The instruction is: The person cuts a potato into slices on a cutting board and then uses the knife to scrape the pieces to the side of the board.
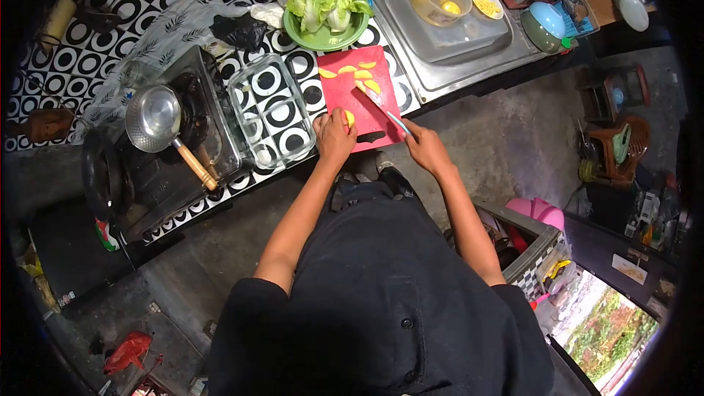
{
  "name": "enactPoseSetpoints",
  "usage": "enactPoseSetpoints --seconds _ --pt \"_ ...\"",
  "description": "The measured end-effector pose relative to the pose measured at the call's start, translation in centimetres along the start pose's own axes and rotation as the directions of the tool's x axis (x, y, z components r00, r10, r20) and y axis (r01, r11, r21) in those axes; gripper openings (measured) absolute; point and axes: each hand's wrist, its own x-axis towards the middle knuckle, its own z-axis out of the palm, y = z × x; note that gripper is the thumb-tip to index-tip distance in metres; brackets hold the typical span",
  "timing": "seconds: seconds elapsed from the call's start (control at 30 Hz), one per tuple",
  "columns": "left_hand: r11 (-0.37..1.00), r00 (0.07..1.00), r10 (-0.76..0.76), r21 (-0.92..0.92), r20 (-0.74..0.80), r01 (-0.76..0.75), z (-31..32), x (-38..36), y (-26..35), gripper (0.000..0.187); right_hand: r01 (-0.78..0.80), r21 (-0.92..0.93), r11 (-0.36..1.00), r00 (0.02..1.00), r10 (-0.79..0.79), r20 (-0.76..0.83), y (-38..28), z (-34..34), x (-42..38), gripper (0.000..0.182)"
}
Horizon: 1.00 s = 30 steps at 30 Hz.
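Observation:
On the counter lies a red cutting board (pixel 339 93) with a dark handle slot near its front edge. Several yellow wedges (pixel 363 74), which look like peeled potato, are spread over its far half. My left hand (pixel 335 138) is at the board's front left, its fingers closed around another yellow piece (pixel 349 118). My right hand (pixel 427 149) grips a knife (pixel 378 105) by its pale blue handle at the board's right edge. The blade slants up and left over the board, its tip close to the wedges.
Left of the board stands a glass baking dish (pixel 242 103), then a stove with a saucepan (pixel 155 119). Behind are a green bowl (pixel 323 42) and leafy greens (pixel 330 6). On the sink unit are a clear bowl (pixel 440 20) with yellow pieces and a small white bowl (pixel 499 15).

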Motion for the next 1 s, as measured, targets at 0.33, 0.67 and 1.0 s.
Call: enactPoseSetpoints --seconds 0.33,0.67,1.0 --pt "0.992 0.989 0.101 0.060 0.112 -0.109 -0.7 0.2 -0.6 0.045 0.010 0.029 1.000 0.995 -0.013 0.094 2.6 -1.4 -3.7 0.037" --pt "0.998 0.999 0.005 0.068 0.050 -0.009 -0.3 0.4 0.1 0.040 0.110 0.043 0.993 0.965 -0.117 0.236 5.7 -4.4 -2.2 0.035" --pt "0.997 0.996 -0.074 0.015 -0.041 0.075 0.6 0.9 0.0 0.039 0.414 -0.178 0.893 0.856 -0.316 0.408 9.7 -5.8 1.3 0.039"
